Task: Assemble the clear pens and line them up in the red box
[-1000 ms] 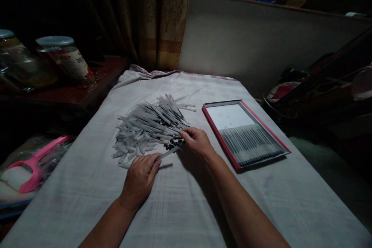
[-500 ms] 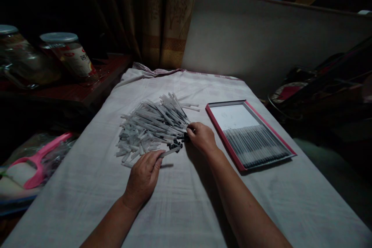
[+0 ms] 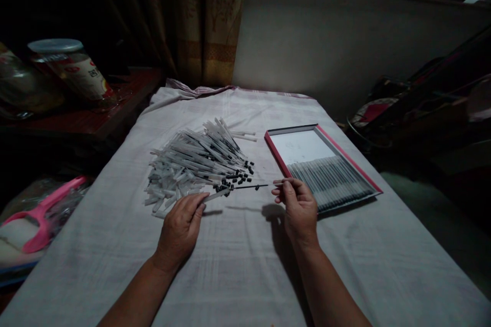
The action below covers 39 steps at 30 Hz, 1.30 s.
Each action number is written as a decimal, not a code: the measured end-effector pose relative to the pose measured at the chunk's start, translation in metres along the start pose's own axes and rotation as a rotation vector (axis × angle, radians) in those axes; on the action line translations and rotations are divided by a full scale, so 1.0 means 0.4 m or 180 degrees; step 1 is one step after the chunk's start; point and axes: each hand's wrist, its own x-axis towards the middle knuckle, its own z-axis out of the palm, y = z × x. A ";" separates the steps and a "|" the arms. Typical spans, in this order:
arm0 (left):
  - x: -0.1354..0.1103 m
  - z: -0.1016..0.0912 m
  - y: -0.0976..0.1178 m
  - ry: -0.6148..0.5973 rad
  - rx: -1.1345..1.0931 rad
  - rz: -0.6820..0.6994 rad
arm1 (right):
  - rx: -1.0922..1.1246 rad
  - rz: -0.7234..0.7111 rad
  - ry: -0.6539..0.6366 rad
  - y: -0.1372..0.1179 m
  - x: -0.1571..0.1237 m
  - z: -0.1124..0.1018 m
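My left hand (image 3: 180, 227) is closed on a translucent pen barrel (image 3: 218, 194) that points right. My right hand (image 3: 301, 209) pinches the pale end of a thin pen refill (image 3: 251, 186). The refill's dark length points left, its far end close to the barrel's open end; I cannot tell whether it is inside. Behind them lies a heap of refills and clear tubes (image 3: 203, 150), with short clear caps (image 3: 163, 186) at its left. Small black plugs (image 3: 241, 180) are scattered at the heap's front right. Beside my right hand, a shallow red-edged box (image 3: 276, 156) holds a row of pens (image 3: 330, 181).
A white checked cloth (image 3: 230, 281) covers the table. At the left, a jar (image 3: 82, 74) stands on a dark red side table (image 3: 118, 89). A pink-handled object (image 3: 46, 214) lies at the lower left. Curtain (image 3: 218, 25) and wall border the back.
My right hand has come away from the heap's front edge, towards the right and nearer to me, and now holds a refill. My left hand keeps the barrel. The whole view has shifted slightly.
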 end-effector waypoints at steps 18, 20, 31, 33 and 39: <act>0.003 -0.003 0.005 -0.0126 0.0146 0.0134 | -0.0093 -0.0122 -0.0144 -0.019 -0.002 -0.004; 0.002 -0.004 0.007 -0.0143 0.0152 0.0180 | -0.0080 -0.0056 -0.0245 -0.016 -0.006 0.000; -0.004 0.002 0.019 -0.0336 0.0106 0.0350 | -0.1305 -0.0773 -0.1877 0.025 -0.060 0.026; -0.005 0.001 0.018 -0.0344 0.0088 0.0290 | -0.1746 -0.1129 -0.1946 0.032 -0.056 0.024; -0.007 0.001 0.015 -0.0261 -0.0043 0.0086 | -0.3327 -0.1609 -0.1191 0.054 -0.012 0.006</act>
